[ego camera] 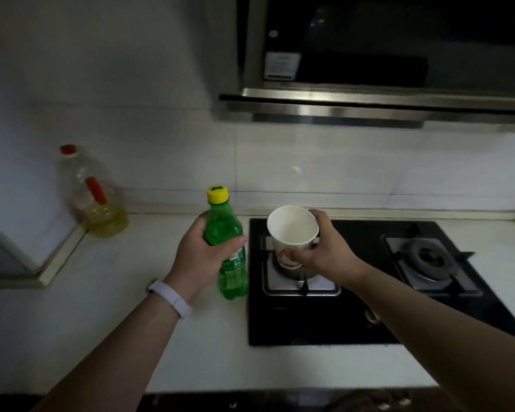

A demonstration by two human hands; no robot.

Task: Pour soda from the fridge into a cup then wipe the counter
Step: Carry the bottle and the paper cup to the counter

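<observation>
head view, looking down, near counter point(107, 292)

A black gas hob point(354, 316) carries two burners. Above it hangs a range hood point(369, 102). Left of the hob, against the wall, stands an oil jug point(95, 200).

A pale white stone worktop point(116, 307) carries a black glass two-burner hob point(354, 325) at right and a clear plastic oil jug point(92, 197) at upper left.
</observation>
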